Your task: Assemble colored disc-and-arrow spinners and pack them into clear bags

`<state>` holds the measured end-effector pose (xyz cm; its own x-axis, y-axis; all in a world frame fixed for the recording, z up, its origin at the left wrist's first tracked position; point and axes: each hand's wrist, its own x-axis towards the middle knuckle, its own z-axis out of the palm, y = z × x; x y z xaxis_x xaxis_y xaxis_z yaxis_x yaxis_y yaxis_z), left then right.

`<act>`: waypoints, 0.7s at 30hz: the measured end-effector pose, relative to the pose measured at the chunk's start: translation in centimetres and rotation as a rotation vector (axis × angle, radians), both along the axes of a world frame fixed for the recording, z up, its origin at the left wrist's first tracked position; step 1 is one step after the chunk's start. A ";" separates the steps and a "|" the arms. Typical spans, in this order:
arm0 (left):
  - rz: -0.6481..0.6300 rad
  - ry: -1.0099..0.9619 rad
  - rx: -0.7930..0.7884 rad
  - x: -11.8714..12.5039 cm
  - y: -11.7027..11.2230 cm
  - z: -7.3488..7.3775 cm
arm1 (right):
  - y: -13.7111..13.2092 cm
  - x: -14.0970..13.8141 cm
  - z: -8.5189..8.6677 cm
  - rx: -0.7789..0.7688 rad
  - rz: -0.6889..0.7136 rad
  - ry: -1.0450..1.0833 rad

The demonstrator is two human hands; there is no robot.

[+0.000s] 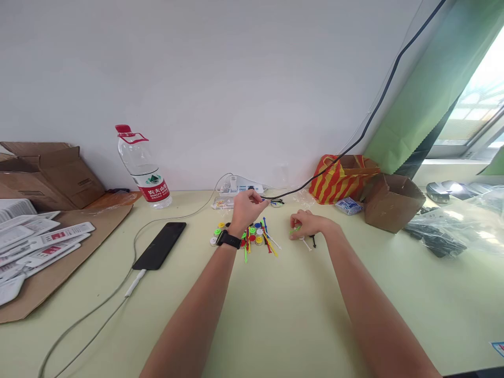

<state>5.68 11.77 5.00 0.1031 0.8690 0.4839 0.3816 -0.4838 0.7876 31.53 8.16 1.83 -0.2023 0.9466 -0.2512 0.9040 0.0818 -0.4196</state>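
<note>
My left hand (248, 210), with a black watch (229, 240) on the wrist, hovers over the back of a pile of small plastic parts. Its fingers are pinched together; what is between them, if anything, is too small to make out. The pile holds round caps (259, 240) in several colours and thin plastic sticks (270, 244) in red, yellow, green, blue and white. To the right, my right hand (307, 224) is closed on a small green plastic stick (294, 230) at the tabletop. A white stick (306, 244) and a black stick (314, 241) lie beside it.
A power strip (240, 187) stands against the wall. Left are a phone (159, 245) on a cable, a water bottle (145, 168), packaged items (43, 244) and a cardboard box (51, 176). Right are a striped bag (331, 181), an open box (394, 202) and clear plastic bags (464, 223).
</note>
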 end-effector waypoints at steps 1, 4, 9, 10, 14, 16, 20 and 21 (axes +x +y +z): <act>-0.002 -0.013 -0.010 -0.1 0.1 -0.1 | -0.1 0.6 0.2 -0.039 -0.013 0.000; -0.015 -0.032 -0.056 0.1 0.5 -0.5 | -0.5 2.3 1.0 -0.130 -0.036 -0.002; -0.237 -0.225 -0.253 1.0 0.1 -1.0 | -1.5 1.9 3.5 -0.003 -0.078 0.126; -0.294 -0.244 -0.278 1.2 -0.1 -1.0 | -1.8 1.3 4.0 0.068 -0.077 0.206; -0.454 -0.174 -0.287 1.7 -1.2 -0.5 | -2.1 -2.0 5.1 0.183 -0.016 0.601; -0.504 -0.149 -0.252 1.9 -1.6 -0.3 | -1.8 -3.2 4.8 0.116 0.005 0.747; -0.540 -0.093 -0.140 2.1 -1.7 -0.1 | -0.9 -4.0 3.8 0.058 -0.005 0.897; -0.534 -0.071 -0.111 2.2 -1.7 -0.1 | -0.8 -4.0 3.6 0.063 -0.011 0.915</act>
<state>7.84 10.10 4.88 0.5138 0.7511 0.4145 0.0496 -0.5084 0.8597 27.53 7.38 5.47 -0.2879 0.9561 0.0551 0.2224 0.1227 -0.9672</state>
